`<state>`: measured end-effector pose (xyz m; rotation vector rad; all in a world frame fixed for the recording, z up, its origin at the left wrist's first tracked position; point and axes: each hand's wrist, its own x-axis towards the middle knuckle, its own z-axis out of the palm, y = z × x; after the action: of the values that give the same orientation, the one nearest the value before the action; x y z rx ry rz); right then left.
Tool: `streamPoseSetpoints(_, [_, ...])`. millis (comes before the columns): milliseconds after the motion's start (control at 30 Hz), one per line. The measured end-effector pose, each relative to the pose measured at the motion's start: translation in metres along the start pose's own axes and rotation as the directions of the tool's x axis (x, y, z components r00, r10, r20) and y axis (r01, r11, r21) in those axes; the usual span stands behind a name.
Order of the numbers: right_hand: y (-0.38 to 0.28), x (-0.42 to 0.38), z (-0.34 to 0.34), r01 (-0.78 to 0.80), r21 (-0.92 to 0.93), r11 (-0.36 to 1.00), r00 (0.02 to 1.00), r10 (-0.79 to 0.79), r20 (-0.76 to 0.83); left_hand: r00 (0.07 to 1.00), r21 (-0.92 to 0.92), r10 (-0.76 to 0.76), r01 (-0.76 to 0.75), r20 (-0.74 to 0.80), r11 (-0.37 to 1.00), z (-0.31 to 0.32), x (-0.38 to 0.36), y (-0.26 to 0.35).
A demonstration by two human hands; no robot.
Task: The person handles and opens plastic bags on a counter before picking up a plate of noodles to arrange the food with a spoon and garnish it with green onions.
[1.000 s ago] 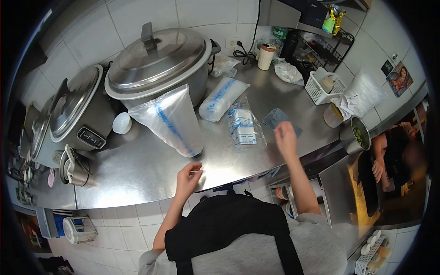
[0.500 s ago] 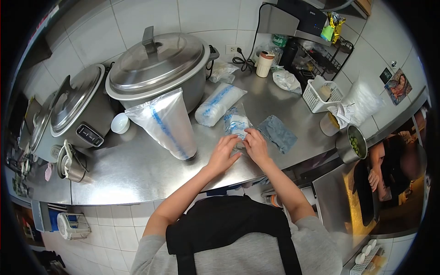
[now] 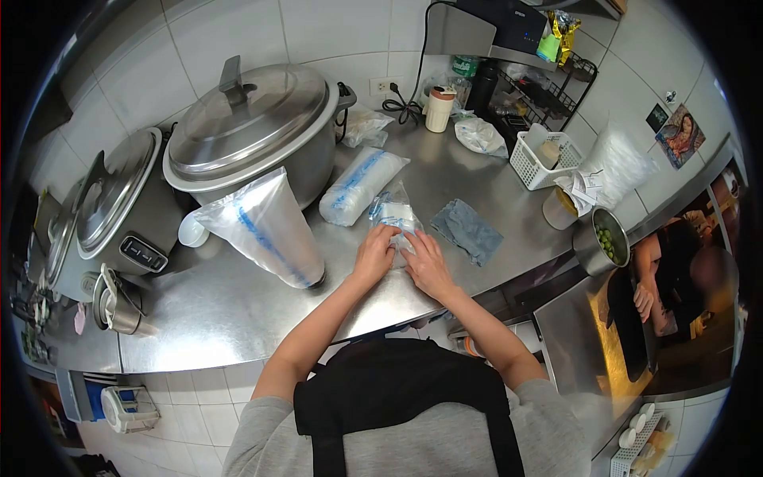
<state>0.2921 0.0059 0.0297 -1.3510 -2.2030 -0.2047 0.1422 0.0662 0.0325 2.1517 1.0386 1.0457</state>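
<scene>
A small clear plastic bag point(image 3: 393, 208) with blue print and something white inside lies on the steel counter in front of me. My left hand point(image 3: 375, 256) is closed on the bag's near left side, its fingers bent over the plastic. On the near right side my right hand point(image 3: 429, 269) grips the same bag, with the fingertips partly hidden in the film. Just beyond lies a larger roll of clear bags point(image 3: 362, 187) with a blue stripe. A blue-grey cloth point(image 3: 467, 230) rests to the right. Left of my hands stands a tall plastic-covered bundle point(image 3: 266, 230), striped blue.
Large lidded cookers point(image 3: 250, 135) line the back left, beside a small white bowl point(image 3: 193, 230). A white basket point(image 3: 544, 163) and a metal pot of green fruit point(image 3: 602, 246) are at right. Another person's hand point(image 3: 644, 300) shows at far right.
My hands have come back slightly toward me along the small bag, and more plastic shows between them. The whole view has shifted a little, moving the counter things leftward.
</scene>
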Motion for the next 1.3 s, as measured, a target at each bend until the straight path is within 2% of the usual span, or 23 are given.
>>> streamPoseSetpoints(67, [-0.002,0.001,0.002,0.016,0.153,0.988,0.993,0.002,-0.117,0.999,-0.011,-0.035,0.035,-0.011,0.999,-0.004,0.003,0.0])
streamPoseSetpoints(167, [-0.006,0.002,0.0,0.091,0.119,0.989,0.985,-0.072,-0.159,0.998,-0.077,-0.046,0.044,-0.032,0.996,-0.006,0.004,-0.003])
streamPoseSetpoints(367, [0.0,-0.005,0.014,0.138,0.175,0.975,0.973,-0.1,-0.21,0.994,-0.126,-0.061,0.049,-0.094,0.991,-0.007,0.008,-0.007])
streamPoseSetpoints(400, [-0.004,-0.002,0.009,0.135,0.174,0.975,0.973,-0.097,-0.21,0.992,-0.111,-0.083,0.072,-0.095,0.991,-0.009,0.008,-0.006])
streamPoseSetpoints(467, [-0.01,0.005,-0.001,0.0,0.055,0.999,0.996,0.005,-0.089,0.991,-0.098,-0.102,0.093,-0.091,0.991,-0.013,0.009,-0.004])
streamPoseSetpoints(567, [0.015,0.003,0.016,-0.026,-0.018,0.999,0.998,0.025,-0.066,0.997,0.011,-0.022,0.023,-0.077,1.0,-0.024,0.009,0.012])
streamPoseSetpoints(600, [0.018,0.007,0.016,-0.028,-0.018,0.999,0.997,0.027,-0.066,0.997,0.014,0.068,-0.068,-0.038,0.998,-0.027,0.007,0.017])
streamPoseSetpoints(633, [0.021,0.01,0.015,-0.101,0.05,0.994,0.991,0.105,-0.087,0.988,0.012,0.156,-0.156,0.003,0.988,-0.028,0.005,0.02])
streamPoseSetpoints(667, [0.022,0.01,0.015,-0.174,0.119,0.978,0.977,0.186,-0.103,0.988,0.01,0.156,-0.156,0.007,0.988,-0.025,0.003,0.02])
streamPoseSetpoints(700, [0.016,0.011,0.01,-0.18,0.119,0.976,0.976,0.193,-0.102,0.986,-0.011,0.161,-0.161,0.036,0.987,-0.022,0.001,0.019])
streamPoseSetpoints(800, [-0.001,0.015,-0.003,-0.133,0.146,0.98,0.989,0.14,-0.044,0.983,-0.024,0.175,-0.174,0.057,0.984,-0.015,-0.001,0.008])
streamPoseSetpoints(867, [-0.005,0.007,0.0,-0.056,0.043,0.998,0.997,0.053,0.058,0.983,-0.019,0.179,-0.178,0.052,0.984,-0.013,-0.003,-0.004])
streamPoseSetpoints(1000, [0.008,0.005,0.013,-0.08,0.017,0.997,0.996,0.081,-0.038,0.978,0.105,0.193,-0.201,0.082,0.974,-0.018,-0.005,-0.014])
streamPoseSetpoints(1033, [0.009,0.008,0.011,-0.119,0.044,0.992,0.99,0.121,-0.067,0.974,0.143,0.208,-0.219,0.087,0.965,-0.018,-0.005,-0.013])
streamPoseSetpoints(1100, [0.01,0.012,0.009,-0.161,0.066,0.985,0.981,0.167,-0.097,0.977,0.103,0.199,-0.206,0.076,0.973,-0.013,-0.004,-0.009])
streamPoseSetpoints(1167, [0.01,0.016,0.008,-0.294,0.257,0.921,0.937,0.331,-0.113,0.98,0.062,0.19,-0.193,0.061,0.979,-0.004,-0.002,0.0])
streamPoseSetpoints(1200, [0.011,0.018,0.008,-0.296,0.254,0.921,0.936,0.333,-0.114,0.983,0.013,0.184,-0.185,0.022,0.983,0.002,-0.001,0.006])
streamPoseSetpoints(1267, [0.013,0.019,0.01,-0.389,0.391,0.834,0.897,0.44,-0.046,0.985,-0.042,0.174,-0.174,-0.016,0.984,0.007,0.001,0.005])
streamPoseSetpoints(1300, [0.012,0.021,0.004,-0.392,0.387,0.835,0.896,0.442,-0.045,0.978,0.025,0.208,-0.208,0.011,0.978,0.013,0.006,-0.004])
